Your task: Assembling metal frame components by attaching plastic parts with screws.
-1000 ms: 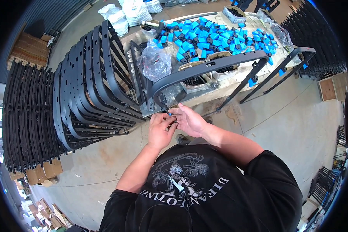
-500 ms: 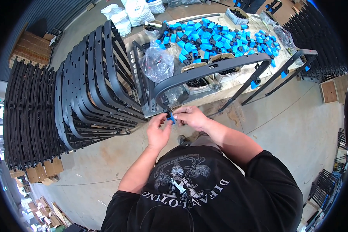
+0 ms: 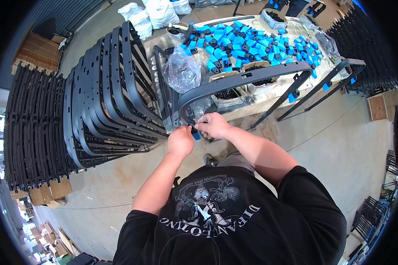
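A black bent metal frame (image 3: 245, 80) lies across the near side of the table, its left end curving down to my hands. At that end hangs a blue and black plastic piece (image 3: 197, 136), partly covered by my fingers. My left hand (image 3: 181, 140) is closed at the piece and the frame's end, thumb toward the metal. Just to the right, my right hand (image 3: 213, 125) pinches with thumb and forefinger at the same spot; what lies between those fingers is too small to make out. A similar blue piece (image 3: 292, 97) sits on the frame's right leg.
Many blue and black pieces (image 3: 252, 42) cover the table (image 3: 274, 92). Open boxes of small black parts (image 3: 226, 94) and a clear plastic bag (image 3: 182, 73) stand nearby. Black frames (image 3: 99, 88) are stacked at the left; another frame (image 3: 340, 66) leans at the right.
Both hands have moved up slightly against the frame's end. The blue piece, held between my fingers before, now sits just below the frame's end. My right fingers have closed into a pinch there.
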Tool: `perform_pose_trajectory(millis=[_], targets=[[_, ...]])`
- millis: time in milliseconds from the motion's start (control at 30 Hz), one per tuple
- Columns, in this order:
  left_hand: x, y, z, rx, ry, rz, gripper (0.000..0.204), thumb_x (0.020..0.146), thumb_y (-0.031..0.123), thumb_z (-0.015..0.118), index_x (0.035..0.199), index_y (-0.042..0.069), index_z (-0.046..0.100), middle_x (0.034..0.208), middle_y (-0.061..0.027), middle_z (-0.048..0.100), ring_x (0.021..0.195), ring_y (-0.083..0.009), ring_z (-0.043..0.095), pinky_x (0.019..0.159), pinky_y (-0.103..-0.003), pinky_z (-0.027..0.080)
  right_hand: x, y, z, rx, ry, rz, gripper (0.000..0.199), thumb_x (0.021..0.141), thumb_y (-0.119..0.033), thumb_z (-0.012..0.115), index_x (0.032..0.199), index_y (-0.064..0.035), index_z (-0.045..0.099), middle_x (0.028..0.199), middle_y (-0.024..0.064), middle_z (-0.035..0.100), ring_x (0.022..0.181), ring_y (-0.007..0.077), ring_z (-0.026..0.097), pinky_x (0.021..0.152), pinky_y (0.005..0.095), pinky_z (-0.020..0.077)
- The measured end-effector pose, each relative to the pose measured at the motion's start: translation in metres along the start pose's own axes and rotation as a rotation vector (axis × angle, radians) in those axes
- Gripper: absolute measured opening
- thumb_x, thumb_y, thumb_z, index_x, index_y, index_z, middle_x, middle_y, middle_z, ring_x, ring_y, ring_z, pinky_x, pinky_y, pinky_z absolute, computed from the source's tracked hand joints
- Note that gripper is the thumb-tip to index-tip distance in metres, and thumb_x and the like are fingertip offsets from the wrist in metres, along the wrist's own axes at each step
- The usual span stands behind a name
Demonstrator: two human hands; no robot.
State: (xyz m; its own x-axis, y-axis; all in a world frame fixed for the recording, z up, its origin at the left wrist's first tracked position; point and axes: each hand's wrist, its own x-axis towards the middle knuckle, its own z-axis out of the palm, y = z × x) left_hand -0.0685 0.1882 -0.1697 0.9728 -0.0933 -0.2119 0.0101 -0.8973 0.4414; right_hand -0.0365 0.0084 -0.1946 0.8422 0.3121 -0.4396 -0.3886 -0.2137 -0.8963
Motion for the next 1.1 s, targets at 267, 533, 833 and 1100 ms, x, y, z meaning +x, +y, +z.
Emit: perform_pose_trajectory(millis=[267,533,833,1100], targets=[[0.002,0.006,-0.012,0.014,-0.072,-0.023,0.035,0.102,0.028,0.049,0.093,0.0,0.069,0.094,-0.0258,0.07,0.091,-0.0451,0.066,0.083,-0.053,0.052,0.008,-0.002,0.0,0.103,-0.104,0.216,0.032,0.098,-0.031,0.065,0.085,-0.0018,0.066,0.067,0.0019,0.057,0.051,0.0119,0.049,0.047,0.0314,0.0429],[0.002,0.004,-0.013,0.047,-0.062,0.014,0.036,0.103,0.027,0.048,0.092,-0.001,0.068,0.091,-0.0257,0.07,0.089,-0.0439,0.068,0.082,-0.053,0.053,0.007,-0.002,0.011,0.158,-0.075,0.251,0.031,0.102,-0.032,0.059,0.096,-0.0019,0.062,0.067,0.0007,0.052,0.052,0.0122,0.046,0.046,0.0306,0.0384],[0.0,0.006,-0.013,0.04,-0.072,-0.02,0.037,0.103,0.029,0.047,0.093,-0.001,0.068,0.093,-0.0266,0.07,0.092,-0.0455,0.066,0.084,-0.054,0.051,0.006,0.008,0.012,0.307,-0.07,0.117,0.022,0.1,-0.021,0.063,0.1,0.0013,0.06,0.071,0.002,0.055,0.054,0.0125,0.049,0.048,0.0297,0.0408],[0.002,0.002,-0.01,0.047,-0.076,-0.012,0.037,0.103,0.028,0.048,0.091,-0.001,0.069,0.095,-0.0259,0.07,0.093,-0.0442,0.067,0.085,-0.053,0.052,0.007,-0.008,0.019,0.109,0.033,0.289,0.043,0.101,-0.038,0.057,0.087,0.0014,0.064,0.073,0.0087,0.058,0.046,0.0161,0.047,0.04,0.0369,0.0366]])
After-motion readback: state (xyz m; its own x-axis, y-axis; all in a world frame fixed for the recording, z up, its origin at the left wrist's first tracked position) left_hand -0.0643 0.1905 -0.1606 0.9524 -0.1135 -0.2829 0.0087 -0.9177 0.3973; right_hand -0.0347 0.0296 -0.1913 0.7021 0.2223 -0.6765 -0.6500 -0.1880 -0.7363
